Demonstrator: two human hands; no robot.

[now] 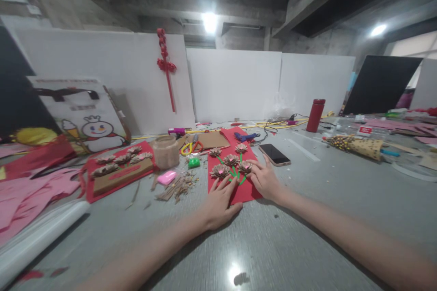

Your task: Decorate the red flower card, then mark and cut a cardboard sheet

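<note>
A red sheet [252,191] lies in front of me, bearing several brown layered paper flowers [231,160] with pink centres and green stems [235,173]. My left hand [222,202] rests palm down over the sheet's lower left part, its fingers spread near the stem ends and its thumb out to the right. At the sheet's right edge, my right hand [268,181] has its fingers stretched to the rightmost lower flower [244,167], touching or nearly touching its rim. Neither hand appears to hold anything. The fingers partly cover the lower stems.
Right of the sheet lies a phone [275,154], with a blue glue gun [246,137] behind. Brown scraps [175,188], pink clay [167,178], a green packet [194,163], scissors [191,146] and a round jar [165,152] stand left. A red bottle [316,115] stands back right.
</note>
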